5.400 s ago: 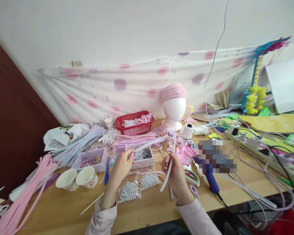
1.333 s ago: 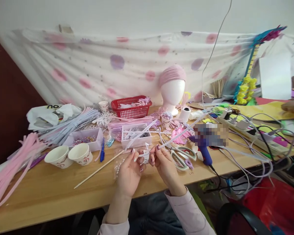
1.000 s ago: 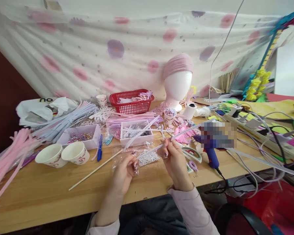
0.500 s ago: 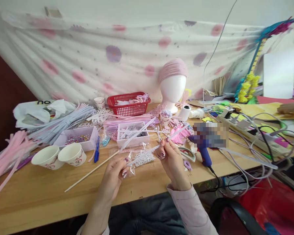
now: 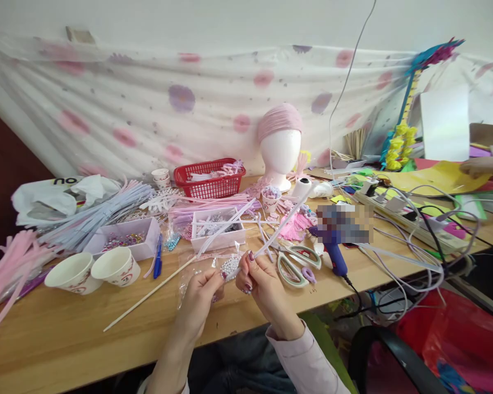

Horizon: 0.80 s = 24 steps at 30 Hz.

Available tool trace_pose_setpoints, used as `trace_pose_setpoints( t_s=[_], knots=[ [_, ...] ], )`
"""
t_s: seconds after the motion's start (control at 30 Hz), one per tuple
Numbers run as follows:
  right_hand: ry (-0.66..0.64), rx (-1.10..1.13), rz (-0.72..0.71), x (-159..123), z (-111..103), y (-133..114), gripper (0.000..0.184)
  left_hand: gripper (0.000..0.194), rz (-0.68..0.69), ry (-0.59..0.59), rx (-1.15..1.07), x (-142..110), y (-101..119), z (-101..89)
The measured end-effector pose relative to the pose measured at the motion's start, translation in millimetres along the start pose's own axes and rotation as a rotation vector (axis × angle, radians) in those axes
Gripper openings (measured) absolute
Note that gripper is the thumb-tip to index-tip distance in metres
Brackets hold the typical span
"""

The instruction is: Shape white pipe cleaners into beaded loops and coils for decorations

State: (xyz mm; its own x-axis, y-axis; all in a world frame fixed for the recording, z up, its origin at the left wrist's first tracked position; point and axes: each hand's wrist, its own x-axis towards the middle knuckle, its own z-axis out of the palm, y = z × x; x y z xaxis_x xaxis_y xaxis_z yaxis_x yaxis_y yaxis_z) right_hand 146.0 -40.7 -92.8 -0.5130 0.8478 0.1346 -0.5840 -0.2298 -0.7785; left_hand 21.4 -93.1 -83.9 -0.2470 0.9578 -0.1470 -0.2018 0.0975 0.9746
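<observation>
My left hand [image 5: 202,303] is closed, its thumb and fingers pinching the lower end of a white pipe cleaner [image 5: 286,223]. Close beside it, my right hand [image 5: 265,293] grips the same strip, whose long free part slants up and to the right. Under and behind the hands lies a clear bag of white pearl beads [image 5: 230,266], partly covered by my fingers. Scissors [image 5: 292,275] with pale green handles rest on the table just right of my right hand. Further back, a white box [image 5: 217,242] of small pieces has more white strips lying across it.
Two paper cups [image 5: 115,268], a blue pen [image 5: 158,257] and a wooden stick [image 5: 148,295] lie to the left. A red basket [image 5: 211,189] and a foam head [image 5: 280,150] stand behind. Rightward are a purple glue gun [image 5: 336,256], cables and another person's hand [image 5: 480,166].
My hands have come closer together along the pipe cleaner, and more of it now sticks out beyond my right hand. The view has shifted slightly, uncovering more of the scissors.
</observation>
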Motion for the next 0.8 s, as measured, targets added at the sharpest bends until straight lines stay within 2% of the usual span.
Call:
trace_pose_setpoints(
  t_s=[0.13,0.27,0.43,0.63,0.8],
  knots=[
    [-0.002,-0.025,0.002,1.4,-0.9,-0.1,0.046,0.034,-0.088,-0.092,0.126,6.3,5.3,-6.7],
    [-0.003,-0.031,0.02,5.3,-2.5,-5.9,0.043,0.032,-0.181,-0.158,0.096,14.4,18.1,-9.3],
    [-0.015,0.004,0.052,9.7,-7.5,-12.7,0.04,0.035,-0.215,-0.212,-0.072,21.4,33.2,-9.8],
    [0.018,0.162,0.039,4.7,-2.3,-7.0,0.037,0.034,-0.221,-0.301,-0.358,16.3,33.1,-9.6],
    [0.006,0.147,-0.01,0.3,3.4,-7.6,0.036,0.04,-0.271,-0.308,-0.22,12.0,33.4,-7.6]
  ],
)
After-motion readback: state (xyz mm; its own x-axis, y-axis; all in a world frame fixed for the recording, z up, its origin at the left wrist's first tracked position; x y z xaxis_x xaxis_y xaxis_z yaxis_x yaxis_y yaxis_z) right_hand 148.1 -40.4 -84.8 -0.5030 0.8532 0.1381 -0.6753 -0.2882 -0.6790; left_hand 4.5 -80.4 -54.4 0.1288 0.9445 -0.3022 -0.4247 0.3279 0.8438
